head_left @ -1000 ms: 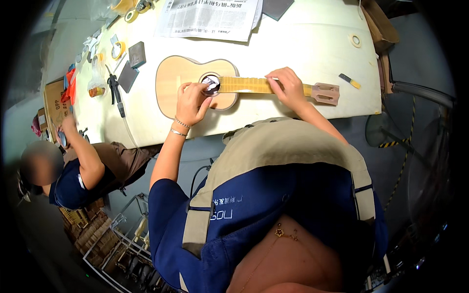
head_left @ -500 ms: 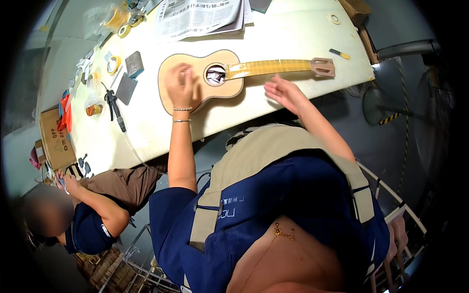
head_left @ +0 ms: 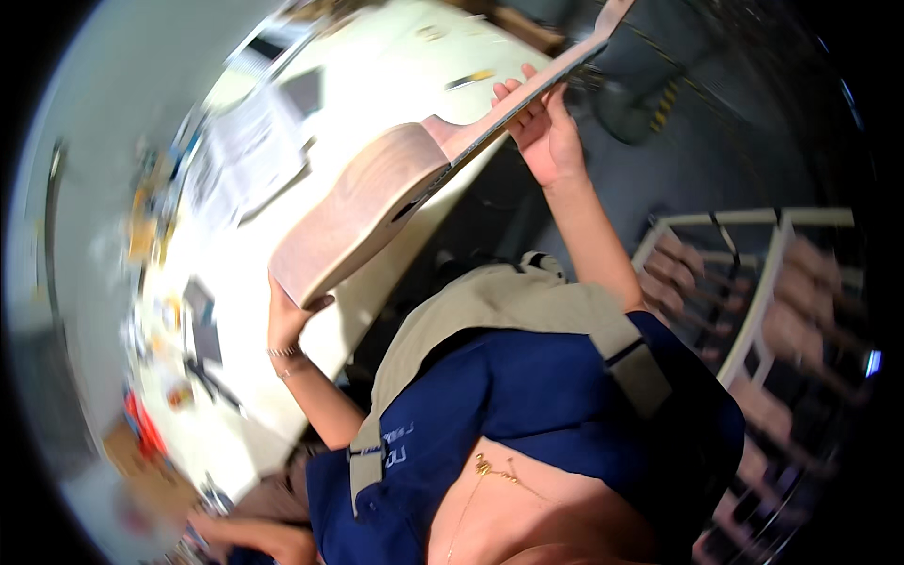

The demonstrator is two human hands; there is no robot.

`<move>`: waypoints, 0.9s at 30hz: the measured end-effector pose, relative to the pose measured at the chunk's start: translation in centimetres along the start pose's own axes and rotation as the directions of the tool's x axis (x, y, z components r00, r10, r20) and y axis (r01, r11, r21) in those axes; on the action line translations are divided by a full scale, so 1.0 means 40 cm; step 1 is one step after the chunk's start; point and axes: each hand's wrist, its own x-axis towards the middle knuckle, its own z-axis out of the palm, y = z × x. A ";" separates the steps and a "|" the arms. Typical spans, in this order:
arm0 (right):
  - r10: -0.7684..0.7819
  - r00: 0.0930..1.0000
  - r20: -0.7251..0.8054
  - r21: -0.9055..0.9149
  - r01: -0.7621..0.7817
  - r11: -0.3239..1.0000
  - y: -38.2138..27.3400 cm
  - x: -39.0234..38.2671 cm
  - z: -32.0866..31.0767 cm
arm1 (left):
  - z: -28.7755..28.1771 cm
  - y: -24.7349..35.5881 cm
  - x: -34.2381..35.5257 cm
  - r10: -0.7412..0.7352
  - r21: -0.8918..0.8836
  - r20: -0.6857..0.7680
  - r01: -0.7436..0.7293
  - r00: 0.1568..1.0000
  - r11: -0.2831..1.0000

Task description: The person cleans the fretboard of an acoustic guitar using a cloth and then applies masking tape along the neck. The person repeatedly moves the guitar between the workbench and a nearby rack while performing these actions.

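Note:
An unfinished ukulele (head_left: pixel 363 202) of bare pale wood is held up off the table, tilted on its side, its back and side facing me. My left hand (head_left: pixel 290 315) grips the rounded bottom end of the body, thumb on the near edge. Around the neck (head_left: pixel 490 124) my right hand (head_left: pixel 544 132) is curled, fingers on the far side and palm partly showing. The headstock (head_left: pixel 610 17) points to the upper right and is cut off by the frame's top. From this side the soundhole is seen only as a dark sliver.
Newspaper sheets (head_left: pixel 247 155) lie on the white table (head_left: pixel 395 56), with a yellow-and-black tool (head_left: pixel 471 79) beyond. Dark flat pads (head_left: pixel 201 320) and an air gun (head_left: pixel 212 384) sit at left. A co-worker's arm (head_left: pixel 254 535) shows lower left; a rack of instrument bodies (head_left: pixel 753 311) stands at right.
The ukulele lay face up on the table with both hands off it. Now both hands hold it raised and turned, neck toward the upper right. The view has swung to the right.

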 end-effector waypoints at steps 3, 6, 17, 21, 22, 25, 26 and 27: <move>-0.596 0.790 -0.148 -0.228 0.559 0.797 -0.184 -0.042 -0.016 | 0.263 0.038 0.088 0.053 0.055 0.065 -0.056 0.997 0.997; -0.837 0.456 -0.302 -0.483 0.684 0.547 -0.388 -0.133 -0.045 | 0.533 0.036 0.134 0.236 0.120 0.379 -0.300 0.895 0.946; -0.947 -0.314 -0.061 -0.948 0.317 -0.044 -1.068 -0.885 -0.204 | 1.036 0.150 0.119 0.207 -0.152 0.947 -0.227 0.244 0.962; -0.939 -0.301 0.165 -0.941 0.236 -0.241 -1.311 -1.087 -0.293 | 1.108 0.150 0.095 0.116 -0.069 0.968 -0.207 0.224 0.976; -0.933 -0.311 0.179 -0.947 0.204 -0.250 -1.357 -1.122 -0.318 | 1.119 0.160 0.080 0.065 -0.023 0.972 -0.188 0.224 0.982; -0.896 -0.377 0.236 -0.961 0.044 -0.271 -1.432 -1.184 -0.386 | 1.152 0.176 0.059 0.069 -0.030 0.977 -0.188 0.204 0.982; -0.887 -0.392 0.244 -0.965 -0.008 -0.262 -1.454 -1.209 -0.429 | 1.161 0.180 0.054 0.070 -0.035 0.976 -0.174 0.205 0.984; -0.877 -0.407 0.254 -0.966 -0.061 -0.252 -1.488 -1.256 -0.496 | 1.165 0.185 0.050 0.060 -0.029 0.974 -0.143 0.217 0.989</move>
